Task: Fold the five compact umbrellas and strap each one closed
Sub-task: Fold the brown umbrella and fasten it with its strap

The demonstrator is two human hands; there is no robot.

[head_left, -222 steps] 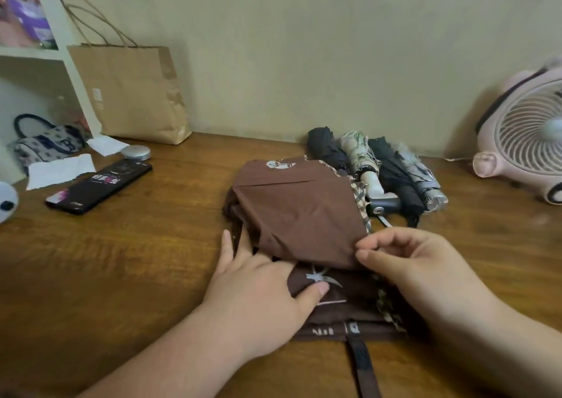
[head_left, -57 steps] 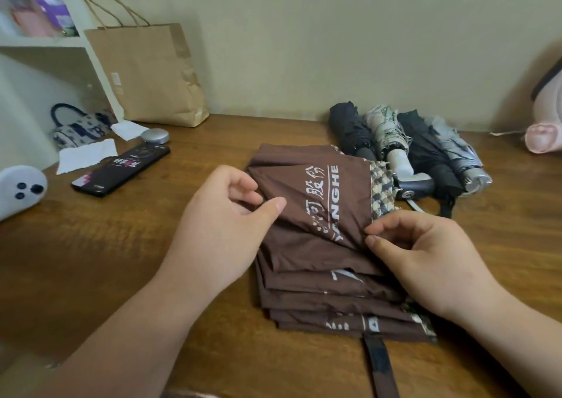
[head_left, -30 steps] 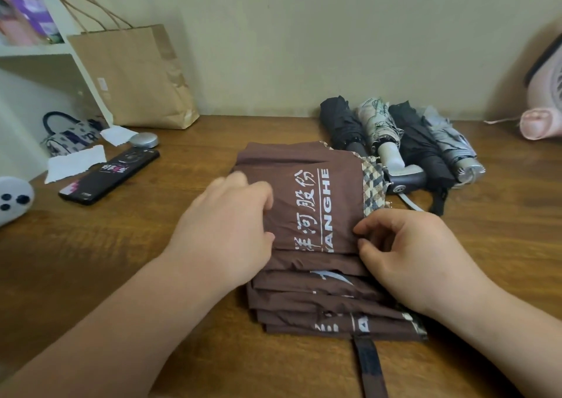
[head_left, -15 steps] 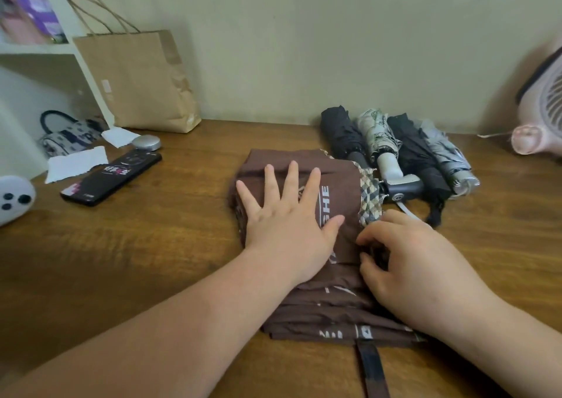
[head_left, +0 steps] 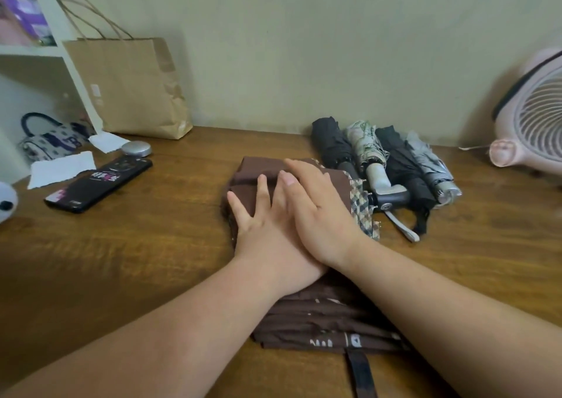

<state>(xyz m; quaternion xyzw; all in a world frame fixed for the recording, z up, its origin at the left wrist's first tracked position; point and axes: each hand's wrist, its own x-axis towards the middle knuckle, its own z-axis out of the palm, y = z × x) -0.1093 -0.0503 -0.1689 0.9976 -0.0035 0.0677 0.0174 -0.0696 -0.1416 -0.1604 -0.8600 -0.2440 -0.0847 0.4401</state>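
Both hands are lying flat and open. Left hand point(head_left: 261, 230) is pressing down on the brown umbrella point(head_left: 319, 315) with fingers spread; right hand point(head_left: 319, 212) is resting across its back, fingers straight, gripping nothing. The umbrella is sitting directly under my palms, its canopy stacked in flat pleats running back under my wrists. Its strap point(head_left: 362, 373) is trailing loose toward me, between my forearms, not wrapped yet.

I'm reading this as umbrella five, at the flatten-the-pleats step. Four rolled umbrellas point(head_left: 389, 160) are lying side by side just right of my right hand, so the task is looking mostly done. I can't tell whether their straps are fastened.

Next move, my guess: rolling the pleats tight round the shaft with one palm holding them down, then bringing the strap round and closing it. Risk: the fabric springing open as a hand is lifting.

Everything is sitting on the wooden table point(head_left: 152, 260). Well left of my left hand: a dark phone point(head_left: 100, 184), paper slips point(head_left: 60, 169) and a small silver disc point(head_left: 136, 148). Beyond those, a paper bag point(head_left: 130, 87) is standing against the plain wall point(head_left: 304, 48), next to a white shelf point(head_left: 54, 32) with a patterned handbag point(head_left: 51, 137) low beside it. Far right of my right hand, a pink fan point(head_left: 535, 118) is standing.
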